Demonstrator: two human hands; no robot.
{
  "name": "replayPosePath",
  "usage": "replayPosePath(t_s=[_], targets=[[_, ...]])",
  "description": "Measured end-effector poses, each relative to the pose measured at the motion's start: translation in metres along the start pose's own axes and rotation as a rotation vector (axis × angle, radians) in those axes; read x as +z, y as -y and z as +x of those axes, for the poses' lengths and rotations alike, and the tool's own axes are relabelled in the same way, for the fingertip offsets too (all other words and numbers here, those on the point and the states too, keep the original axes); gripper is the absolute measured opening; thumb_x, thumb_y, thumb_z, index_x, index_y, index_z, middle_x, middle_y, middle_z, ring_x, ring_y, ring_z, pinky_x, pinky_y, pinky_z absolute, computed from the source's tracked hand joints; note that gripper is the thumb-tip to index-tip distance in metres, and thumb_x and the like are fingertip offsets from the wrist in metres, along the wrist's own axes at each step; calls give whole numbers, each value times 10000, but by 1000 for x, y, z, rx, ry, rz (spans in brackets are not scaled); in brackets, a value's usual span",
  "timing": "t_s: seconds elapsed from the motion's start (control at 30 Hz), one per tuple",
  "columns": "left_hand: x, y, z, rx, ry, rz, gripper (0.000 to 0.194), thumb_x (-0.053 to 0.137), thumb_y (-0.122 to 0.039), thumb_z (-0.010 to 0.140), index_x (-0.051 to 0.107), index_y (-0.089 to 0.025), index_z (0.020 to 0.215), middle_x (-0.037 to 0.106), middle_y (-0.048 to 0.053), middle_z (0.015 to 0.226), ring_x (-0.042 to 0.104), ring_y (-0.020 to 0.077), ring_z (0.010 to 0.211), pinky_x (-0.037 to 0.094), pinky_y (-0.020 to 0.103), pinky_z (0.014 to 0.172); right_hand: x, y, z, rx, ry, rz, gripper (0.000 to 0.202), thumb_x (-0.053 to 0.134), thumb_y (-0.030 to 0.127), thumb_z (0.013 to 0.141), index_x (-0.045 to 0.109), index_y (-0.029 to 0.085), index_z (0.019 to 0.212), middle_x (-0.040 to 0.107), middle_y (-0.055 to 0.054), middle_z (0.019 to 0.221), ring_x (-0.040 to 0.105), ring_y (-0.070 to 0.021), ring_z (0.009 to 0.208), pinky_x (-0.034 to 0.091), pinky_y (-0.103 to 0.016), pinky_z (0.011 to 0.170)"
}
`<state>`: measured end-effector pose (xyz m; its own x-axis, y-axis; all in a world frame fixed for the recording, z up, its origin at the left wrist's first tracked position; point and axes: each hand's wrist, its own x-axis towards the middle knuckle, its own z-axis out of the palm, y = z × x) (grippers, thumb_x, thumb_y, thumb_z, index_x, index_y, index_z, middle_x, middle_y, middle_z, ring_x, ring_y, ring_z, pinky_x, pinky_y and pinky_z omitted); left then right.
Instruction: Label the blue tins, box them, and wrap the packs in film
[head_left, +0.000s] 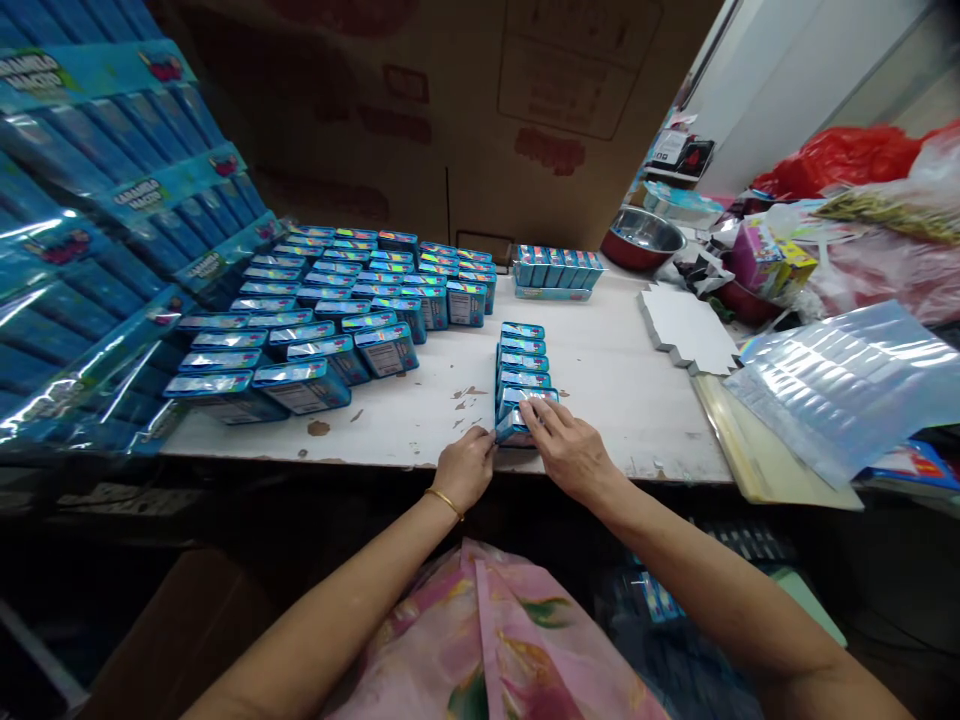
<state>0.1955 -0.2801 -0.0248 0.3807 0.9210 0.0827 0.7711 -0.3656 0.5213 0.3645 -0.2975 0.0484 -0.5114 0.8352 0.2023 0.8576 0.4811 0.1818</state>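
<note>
A row of small blue boxes [523, 361] runs away from me near the table's front edge, with a thin blue tray edge [496, 385] along its left side. My right hand [571, 448] has its fingers on the nearest box [513, 424], which leans a little at the row's front end. Closed in a pinch, my left hand [465, 468] is at the front left corner of the row. What its fingertips hold is too small to make out. A gold bangle circles the left wrist.
Many blue boxes [300, 347] stand in rows at left, beside stacked wrapped packs [112, 180]. A filled tray [553, 294] sits at the back before a large cardboard carton [450, 110]. To the right are flat white cards [686, 325], a metal bowl [646, 238] and plastic sheets [847, 380].
</note>
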Motion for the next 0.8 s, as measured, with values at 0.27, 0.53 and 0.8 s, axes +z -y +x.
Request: replayPosePath(t_s=[0.27, 0.53, 0.8], targets=[[-11, -5, 2, -28, 105, 115, 281, 348, -256, 854, 616, -196, 915, 600, 45, 901, 581, 153, 793, 427, 258, 675, -21, 12, 9, 22, 184, -161, 449, 323, 106, 835, 380, 111, 1281, 515, -137, 1152, 491, -230, 937, 448, -359, 782], [-6, 3, 2, -58, 113, 40, 253, 395, -222, 828, 644, -195, 861, 614, 40, 886, 582, 149, 792, 430, 251, 696, -32, 18, 22, -35, 257, -157, 426, 316, 76, 826, 409, 54, 1241, 512, -187, 1096, 495, -248, 914, 456, -377, 716], [5, 11, 0, 28, -65, -217, 357, 477, -260, 798, 520, -212, 1150, 587, 56, 986, 559, 164, 904, 447, 285, 805, -23, -13, 11, -101, 163, -39, 469, 335, 63, 813, 387, 136, 1273, 497, -126, 1146, 473, -228, 927, 415, -357, 822]])
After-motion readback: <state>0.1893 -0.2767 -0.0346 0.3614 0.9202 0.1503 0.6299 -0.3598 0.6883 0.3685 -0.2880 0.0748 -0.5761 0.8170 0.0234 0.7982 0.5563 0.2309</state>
